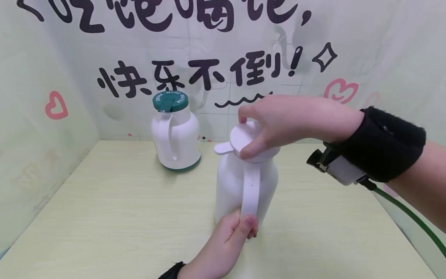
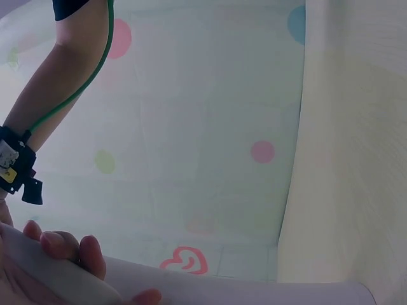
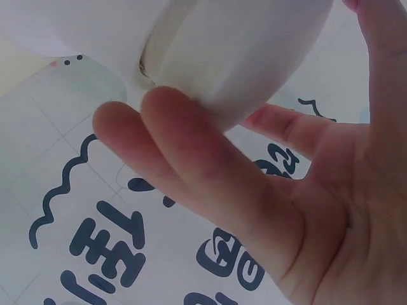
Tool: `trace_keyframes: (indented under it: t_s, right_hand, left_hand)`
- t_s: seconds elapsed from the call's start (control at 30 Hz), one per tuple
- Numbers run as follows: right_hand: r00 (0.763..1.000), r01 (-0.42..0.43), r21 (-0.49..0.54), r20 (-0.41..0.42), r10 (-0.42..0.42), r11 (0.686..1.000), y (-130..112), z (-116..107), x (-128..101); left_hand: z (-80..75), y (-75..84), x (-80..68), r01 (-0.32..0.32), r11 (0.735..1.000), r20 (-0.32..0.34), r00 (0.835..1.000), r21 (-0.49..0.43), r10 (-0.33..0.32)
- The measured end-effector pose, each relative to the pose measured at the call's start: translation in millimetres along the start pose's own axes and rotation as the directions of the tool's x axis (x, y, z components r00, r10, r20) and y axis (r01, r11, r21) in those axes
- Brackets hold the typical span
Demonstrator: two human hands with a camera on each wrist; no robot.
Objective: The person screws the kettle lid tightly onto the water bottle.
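Observation:
A white insulated jug [image 1: 228, 190] stands over the middle of the table, its handle [image 1: 251, 190] turned towards me. My left hand [image 1: 226, 242] grips the lower part of that handle, thumb on the near side. In the left wrist view, curled fingers [image 2: 70, 248] wrap the white handle. From above, my right hand [image 1: 278, 118] holds the round white lid [image 1: 244, 135], fingers and thumb spread around its rim. A flat tab [image 1: 224, 148] sticks out from the lid to the left. The right wrist view shows fingers [image 3: 191, 140] against the lid's side.
Behind and to the left stands a second white jug [image 1: 184, 135] with a dark green lid [image 1: 170, 101] and green base. The pale wooden table [image 1: 104, 217] meets a printed wall sheet [image 1: 122, 116] at the back. A green cable [image 1: 411, 211] trails from the right wrist camera.

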State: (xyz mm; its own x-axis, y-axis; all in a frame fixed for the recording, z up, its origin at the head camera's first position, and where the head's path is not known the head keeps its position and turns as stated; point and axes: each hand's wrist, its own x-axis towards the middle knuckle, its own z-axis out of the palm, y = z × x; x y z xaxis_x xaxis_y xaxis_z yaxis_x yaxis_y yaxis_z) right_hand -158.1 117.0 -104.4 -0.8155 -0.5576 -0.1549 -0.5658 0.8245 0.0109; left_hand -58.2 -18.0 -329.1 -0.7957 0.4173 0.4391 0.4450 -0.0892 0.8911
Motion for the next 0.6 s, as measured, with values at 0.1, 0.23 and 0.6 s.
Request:
trace_keyframes:
  t_s: [0.1, 0.23, 0.6]
  right_hand:
    - [1.000, -0.021, 0.028, 0.008, 0.021, 0.999, -1.2, 2.1, 1.9]
    - [0.997, -0.076, 0.071, 0.036, 0.073, 0.995, -3.2, 2.7, 1.2]
    - [0.972, -0.236, 0.105, 0.038, 0.233, 0.966, -14.2, 5.2, -2.7]
  left_hand:
    - [-0.1, -0.5, -0.1, -0.002, 1.000, 0.002, 1.000, -0.012, 0.002]
    - [-0.2, -0.1, 0.3, -0.008, 1.000, 0.009, 1.000, -0.011, 0.008]
    - [-1.5, 0.2, 0.7, -0.027, 1.000, 0.005, 1.000, -0.003, 0.027]
